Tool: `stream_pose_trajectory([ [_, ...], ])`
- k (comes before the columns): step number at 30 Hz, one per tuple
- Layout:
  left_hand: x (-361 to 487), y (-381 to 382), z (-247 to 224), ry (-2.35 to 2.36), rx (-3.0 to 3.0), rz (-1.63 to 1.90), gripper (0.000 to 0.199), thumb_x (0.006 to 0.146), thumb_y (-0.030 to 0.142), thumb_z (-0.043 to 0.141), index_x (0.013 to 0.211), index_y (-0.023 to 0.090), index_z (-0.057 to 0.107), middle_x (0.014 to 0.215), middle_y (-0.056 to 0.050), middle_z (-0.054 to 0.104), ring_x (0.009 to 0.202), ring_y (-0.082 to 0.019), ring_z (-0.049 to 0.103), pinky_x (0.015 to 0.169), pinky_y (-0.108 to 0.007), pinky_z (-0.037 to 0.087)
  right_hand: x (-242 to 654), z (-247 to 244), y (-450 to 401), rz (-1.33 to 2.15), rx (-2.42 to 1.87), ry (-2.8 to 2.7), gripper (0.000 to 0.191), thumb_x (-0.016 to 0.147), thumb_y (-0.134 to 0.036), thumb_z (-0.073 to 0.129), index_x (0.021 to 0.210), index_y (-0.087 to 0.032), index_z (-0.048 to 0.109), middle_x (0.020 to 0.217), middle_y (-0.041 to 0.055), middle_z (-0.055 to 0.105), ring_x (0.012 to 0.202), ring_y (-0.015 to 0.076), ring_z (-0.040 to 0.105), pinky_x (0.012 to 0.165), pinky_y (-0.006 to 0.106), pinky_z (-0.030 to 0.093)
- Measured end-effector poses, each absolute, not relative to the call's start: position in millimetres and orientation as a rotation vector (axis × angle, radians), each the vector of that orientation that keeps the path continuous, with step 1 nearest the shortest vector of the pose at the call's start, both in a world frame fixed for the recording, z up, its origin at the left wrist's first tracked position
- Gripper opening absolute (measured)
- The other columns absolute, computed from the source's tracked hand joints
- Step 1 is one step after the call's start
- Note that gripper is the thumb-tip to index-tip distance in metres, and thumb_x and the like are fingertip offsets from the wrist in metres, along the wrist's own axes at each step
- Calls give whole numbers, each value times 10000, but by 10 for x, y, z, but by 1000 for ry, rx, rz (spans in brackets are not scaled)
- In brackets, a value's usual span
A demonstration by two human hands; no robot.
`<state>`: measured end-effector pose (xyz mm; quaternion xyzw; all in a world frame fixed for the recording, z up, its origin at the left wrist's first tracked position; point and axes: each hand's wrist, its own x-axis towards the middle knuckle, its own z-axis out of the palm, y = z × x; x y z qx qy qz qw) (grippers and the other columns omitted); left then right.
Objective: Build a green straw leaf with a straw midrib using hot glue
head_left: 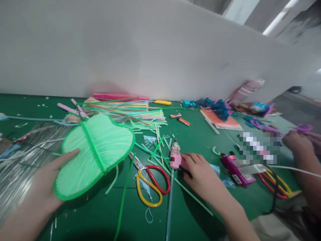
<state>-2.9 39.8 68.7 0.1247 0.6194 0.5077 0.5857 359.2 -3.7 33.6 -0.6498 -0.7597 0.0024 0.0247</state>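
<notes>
My left hand (47, 177) holds a light green fan-shaped piece (112, 137) by its lower left part, the thumb on its face. A darker green strip runs down its middle and green edging goes round it. My right hand (198, 170) is closed round the handle of a pink glue gun (175, 155), whose nozzle points away from me. A clear glue stick (170, 204) sticks out of the gun's back. Between my hands lie scissors (150, 187) with one red and one yellow handle, beside green pipe cleaner pieces (125, 197).
Bundled coloured pipe cleaners (120, 108) lie along the wall, with silvery wires (32, 154) at left. A magenta device (237, 170) with a cable, an orange sheet (220, 118) and more scissors (273, 184) are at right. Another person's hands (298, 144) hold something purple.
</notes>
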Motion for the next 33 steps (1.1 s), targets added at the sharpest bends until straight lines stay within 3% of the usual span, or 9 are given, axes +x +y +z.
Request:
stream_pose_trajectory([
  [3,-43,426,642,1471,294,1164,474,777,38,614,1247,96,593,696,-77,773,564,-294,736,573,-411,660,3568,269,65,15,-2019,-2313,384,710,-11,525,1066,-99,637,1015,152,662,920,298,643,815,407,533],
  [6,-54,443,628,1470,286,1157,438,777,41,617,1212,96,605,681,-73,769,554,-281,733,558,-392,658,3623,272,98,2,-2007,-2249,385,731,-44,517,1102,-99,600,1050,150,649,885,262,662,764,349,533],
  [9,-40,440,658,1453,244,1197,383,784,25,601,1159,103,610,615,-24,744,469,-230,697,444,-318,621,3662,328,70,-97,-1926,-2073,313,808,-168,521,1112,-119,581,1047,152,656,877,261,664,743,340,516],
  [11,-22,435,684,1428,220,1223,336,788,14,593,1108,112,616,595,2,731,439,-200,677,397,-277,590,3636,388,55,-164,-1896,-1869,260,860,-284,509,1070,-157,595,944,123,676,810,261,660,695,340,496],
  [14,-6,432,702,1413,211,1235,265,789,8,590,1025,121,635,587,9,721,439,-189,673,402,-263,586,3535,482,63,-120,-1979,-1545,286,896,-452,478,861,-208,623,684,72,650,619,251,614,579,342,437],
  [17,-5,431,704,1410,201,1236,247,776,4,600,990,119,648,607,-7,727,458,-199,683,422,-270,596,3424,542,75,90,-1996,-1391,391,872,-533,500,617,-240,548,511,30,565,497,218,544,511,330,384],
  [25,-13,432,710,1447,163,1246,272,771,8,592,1013,122,639,562,7,703,420,-205,664,376,-287,578,3289,505,-21,470,-1819,-1251,411,844,-495,600,544,-231,503,511,-11,502,509,161,473,502,284,390],
  [29,-12,432,712,1434,161,1264,237,768,-3,593,946,146,640,554,15,705,405,-195,655,363,-268,565,3164,470,-142,889,-1628,-1138,360,812,-482,646,579,-225,551,495,-5,494,458,154,446,420,284,364],
  [33,-15,423,694,1372,190,1242,216,784,12,597,962,126,646,617,-23,734,470,-209,690,461,-291,614,2916,503,-312,979,-1600,-1139,286,769,-477,707,641,-227,655,508,25,559,500,215,562,419,316,456],
])
